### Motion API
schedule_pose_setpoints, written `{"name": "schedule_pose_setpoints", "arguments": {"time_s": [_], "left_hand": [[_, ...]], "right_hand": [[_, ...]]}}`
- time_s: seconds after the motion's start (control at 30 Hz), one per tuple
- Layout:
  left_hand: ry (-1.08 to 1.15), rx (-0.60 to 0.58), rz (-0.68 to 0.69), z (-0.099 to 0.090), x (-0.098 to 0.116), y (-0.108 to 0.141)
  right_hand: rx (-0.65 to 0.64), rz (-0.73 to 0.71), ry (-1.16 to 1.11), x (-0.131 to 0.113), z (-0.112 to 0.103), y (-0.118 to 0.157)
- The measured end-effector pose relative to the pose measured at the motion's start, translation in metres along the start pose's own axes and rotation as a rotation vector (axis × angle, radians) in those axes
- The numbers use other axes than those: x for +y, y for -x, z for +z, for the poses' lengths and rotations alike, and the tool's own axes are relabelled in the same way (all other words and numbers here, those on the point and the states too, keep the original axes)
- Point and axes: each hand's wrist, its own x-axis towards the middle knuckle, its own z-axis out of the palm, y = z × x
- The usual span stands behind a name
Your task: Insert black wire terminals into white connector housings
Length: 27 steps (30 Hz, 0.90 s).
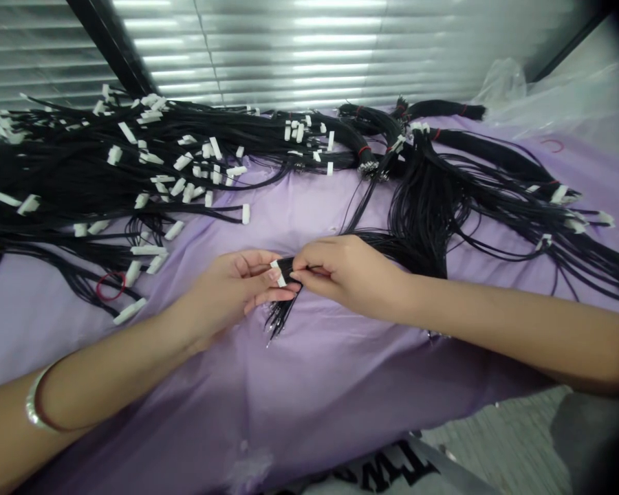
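My left hand (242,278) pinches a white connector (280,273) between thumb and fingers. Black wires (287,267) run from this connector toward my right hand (345,271). The thumb and forefinger of my right hand are closed on one or more of these thin wires, right beside the connector. Below the fingers hangs a bunch of loose wire ends (278,320) with small metal tips. More black wires (392,247) stretch away behind my right hand. Which wire the right fingertips hold is too small to make out.
A large heap of black cables (56,165) with white connectors covers the left and back of the purple cloth (299,206). Further wire bundles (485,151), some tied with red bands, lie at the right. Window blinds (314,48) stand behind; clear plastic (505,82) lies at the back right.
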Motion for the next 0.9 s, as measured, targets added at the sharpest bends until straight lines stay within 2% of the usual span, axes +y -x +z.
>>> {"name": "schedule_pose_setpoints", "arguments": {"time_s": [0.1,0.17,0.2,0.27,0.37,0.43,0.5,0.57,0.6,0.63,0.73,0.83,0.9], "left_hand": [[-0.016,0.024,-0.027,0.001,0.001,-0.002],[-0.061,0.022,-0.002,0.002,0.006,-0.002],[-0.111,0.025,0.06,0.003,0.011,-0.002],[-0.304,0.066,0.295,0.004,0.024,0.002],[-0.719,0.089,0.67,0.006,0.045,0.013],[-0.863,0.038,0.75,0.007,0.053,0.018],[-0.817,0.037,0.736,0.009,0.053,0.018],[-0.629,0.084,0.614,0.014,0.048,0.011],[-0.535,0.094,0.512,0.016,0.046,0.007],[-0.417,0.086,0.352,0.02,0.045,0.002],[-0.246,-0.005,-0.018,0.029,0.048,-0.007],[-0.157,-0.085,-0.136,0.035,0.057,-0.007],[-0.09,-0.105,-0.132,0.037,0.06,-0.005]], "right_hand": [[-0.104,-0.019,0.076,-0.003,-0.005,-0.002],[-0.081,-0.036,0.144,-0.002,-0.014,-0.003],[-0.037,-0.052,0.194,-0.001,-0.02,-0.004],[0.008,-0.065,0.318,0.004,-0.031,-0.006],[-0.082,-0.031,0.455,0.014,-0.042,-0.008],[-0.119,-0.001,0.498,0.019,-0.045,-0.009],[-0.112,0.025,0.552,0.022,-0.045,-0.009],[-0.1,0.055,0.615,0.024,-0.044,-0.009],[-0.091,0.072,0.644,0.024,-0.043,-0.009],[-0.081,0.091,0.671,0.025,-0.042,-0.009],[-0.049,0.164,0.736,0.025,-0.038,-0.01],[-0.029,0.212,0.774,0.025,-0.033,-0.011],[-0.018,0.224,0.784,0.025,-0.031,-0.011]]}}
